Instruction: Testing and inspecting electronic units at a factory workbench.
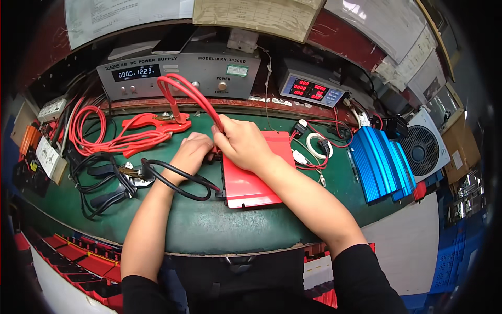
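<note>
While right grip (243,145) holds red cable (191,91) | left grip (192,152) unclear | black cable (201,199) crosses left forearm (149,225)

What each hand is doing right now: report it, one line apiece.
Left hand: by the left end of the red box; whether it grips anything cannot be told.
Right hand: closed, holding the red cable.

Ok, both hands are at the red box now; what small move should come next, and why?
Probably hold the red cable steady with the right hand while the left hand checks its end at the left side of the red box. The right hand grips that cable, the left is at that side, and its fingertips are too hidden to show a firm connection.
</note>
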`<state>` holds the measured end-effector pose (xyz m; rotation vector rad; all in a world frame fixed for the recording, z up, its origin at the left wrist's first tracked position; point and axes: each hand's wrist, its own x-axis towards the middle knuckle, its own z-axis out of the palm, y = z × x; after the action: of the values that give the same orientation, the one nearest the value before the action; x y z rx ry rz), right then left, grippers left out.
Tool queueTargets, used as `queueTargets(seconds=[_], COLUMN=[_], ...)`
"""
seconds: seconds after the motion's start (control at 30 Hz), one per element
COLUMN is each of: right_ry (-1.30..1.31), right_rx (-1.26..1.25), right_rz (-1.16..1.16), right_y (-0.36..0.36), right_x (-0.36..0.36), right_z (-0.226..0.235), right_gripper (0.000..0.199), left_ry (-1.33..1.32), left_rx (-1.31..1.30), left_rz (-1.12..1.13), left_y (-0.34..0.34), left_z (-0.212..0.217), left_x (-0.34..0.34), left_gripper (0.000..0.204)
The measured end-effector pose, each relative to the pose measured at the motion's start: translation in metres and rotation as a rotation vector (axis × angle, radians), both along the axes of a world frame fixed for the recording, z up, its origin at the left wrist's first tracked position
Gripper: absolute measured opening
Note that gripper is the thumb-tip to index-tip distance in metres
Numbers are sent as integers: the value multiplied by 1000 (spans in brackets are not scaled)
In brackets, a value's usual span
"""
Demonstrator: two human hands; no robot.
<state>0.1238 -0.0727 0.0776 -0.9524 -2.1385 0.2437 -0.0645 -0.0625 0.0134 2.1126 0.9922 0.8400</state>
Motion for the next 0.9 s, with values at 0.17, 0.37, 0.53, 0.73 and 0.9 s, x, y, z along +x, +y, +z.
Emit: queueTargets(seconds=[0.17,0.37,0.53,0.73,0.9], right_ry=[-4,23,62,52,67], right_rx=[-13,-127,-187,-174,-197], right_rz=[-9,-52,-18,-32,-8], right_y=[-1,0,1,2,1], right_x=[0,4,2,5,2], right_z=[0,-2,-1,-3,0], right_gripper=[16,17,17,18,17], left_ry=[-48,67,-3,-121,-160], left_rx=[76,387,229,-57,-120], left_rz=[45,24,3,57,1], left_y=[-7,-16,-14,-12,-10], left_z=[10,29,20,16,11], left_x=[-1,-2,-2,5,-4], left_gripper=[21,24,18,21,18])
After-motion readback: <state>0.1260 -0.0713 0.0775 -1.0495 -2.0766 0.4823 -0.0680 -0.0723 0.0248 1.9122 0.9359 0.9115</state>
